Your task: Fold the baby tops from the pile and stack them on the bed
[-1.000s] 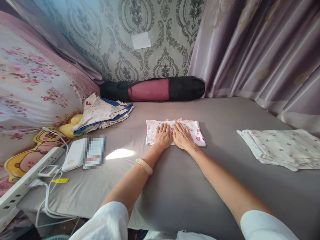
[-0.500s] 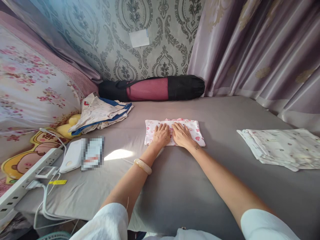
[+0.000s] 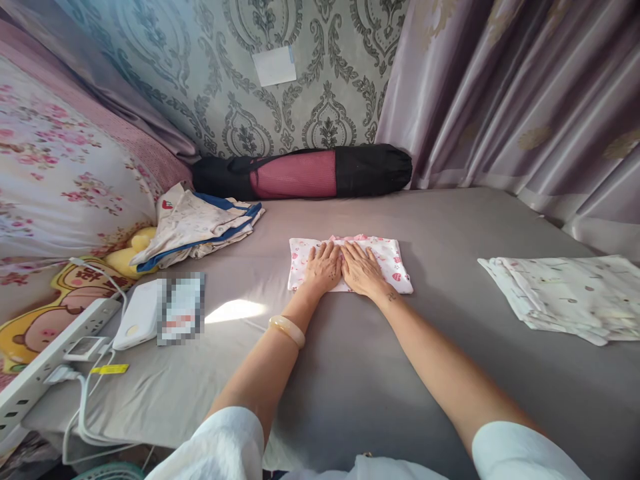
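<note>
A folded white cloth garment (image 3: 395,263) with pink and red hearts lies flat on the grey sheet (image 3: 360,373), a frilly pink edge showing along its far side. My left hand (image 3: 323,268) rests palm down on its middle, fingers stretched out. Close beside it, my right hand (image 3: 363,270) presses flat on the same garment, fingers spread. The thumb sides of both hands nearly touch. Part of the cloth is hidden under the palms.
To the right lies a stack of folded pale printed cloths (image 3: 560,293). At the left sit a pile of blue-edged clothes (image 3: 200,227), a white power bank (image 3: 140,313) and a power strip (image 3: 60,357) with cables. A black and pink rolled bag (image 3: 295,175) lies along the wall.
Both hands stay on the folded garment, drawn slightly closer together. The camera view has shifted a little; the garment has barely moved.
</note>
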The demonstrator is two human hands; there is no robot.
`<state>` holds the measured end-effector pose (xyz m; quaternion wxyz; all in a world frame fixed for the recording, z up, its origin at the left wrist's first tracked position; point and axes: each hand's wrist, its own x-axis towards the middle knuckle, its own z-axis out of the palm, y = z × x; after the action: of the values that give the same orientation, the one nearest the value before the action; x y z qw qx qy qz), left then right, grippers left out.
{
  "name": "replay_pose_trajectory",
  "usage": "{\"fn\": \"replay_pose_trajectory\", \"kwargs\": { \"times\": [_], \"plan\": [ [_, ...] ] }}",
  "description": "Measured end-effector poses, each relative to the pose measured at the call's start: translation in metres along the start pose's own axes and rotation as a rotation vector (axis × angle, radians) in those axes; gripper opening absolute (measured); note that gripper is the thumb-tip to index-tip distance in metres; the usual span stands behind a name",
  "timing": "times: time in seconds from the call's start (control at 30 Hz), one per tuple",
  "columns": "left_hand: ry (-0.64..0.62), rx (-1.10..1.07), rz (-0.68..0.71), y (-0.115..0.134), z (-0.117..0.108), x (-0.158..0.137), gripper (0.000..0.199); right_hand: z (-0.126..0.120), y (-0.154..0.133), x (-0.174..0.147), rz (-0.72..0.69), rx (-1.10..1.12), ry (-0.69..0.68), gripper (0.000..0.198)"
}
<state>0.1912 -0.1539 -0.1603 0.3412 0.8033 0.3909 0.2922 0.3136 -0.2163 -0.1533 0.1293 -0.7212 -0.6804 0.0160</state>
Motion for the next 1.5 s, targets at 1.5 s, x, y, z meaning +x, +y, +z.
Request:
{"fn": "replay_pose_trajectory", "kwargs": {
  "times": [1.5],
  "plan": [
    [0.131,0.796,-0.133,-0.011,-0.024,-0.015,0.064,-0.001,0.027,-0.012,0.276,-0.124,0.145,0.059]
  ]
}}
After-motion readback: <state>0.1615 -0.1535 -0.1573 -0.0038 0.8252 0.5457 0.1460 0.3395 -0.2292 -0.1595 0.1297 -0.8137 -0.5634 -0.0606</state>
